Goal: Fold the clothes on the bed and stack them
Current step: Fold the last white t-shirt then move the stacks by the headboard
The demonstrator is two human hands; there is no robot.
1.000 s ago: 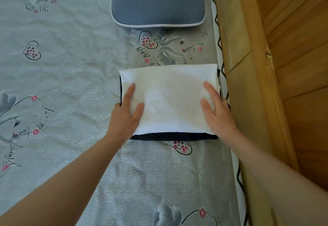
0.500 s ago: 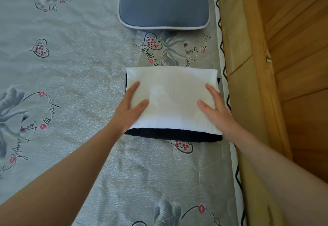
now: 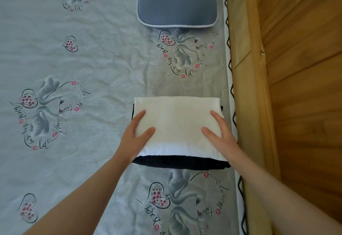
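white folded garment (image 3: 177, 123) on dark garment (image 3: 182, 162), bed's (image 3: 92, 59) right edge | soft, light, slumps; lift under side edges | left hand (image 3: 134, 138), right hand (image 3: 221, 138) flat, fingers straight, pressing top

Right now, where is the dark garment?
In the head view, the dark garment lies under the white folded garment, right of centre on the bed sheet, beside the wooden bed frame.

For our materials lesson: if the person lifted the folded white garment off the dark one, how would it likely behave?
The white garment is soft folded cloth, so it would probably sag and partly unfold unless supported from both ends. It looks thin, so likely light. Pushed sideways, it might slide off the dark garment, since it only rests there under the left hand and right hand.
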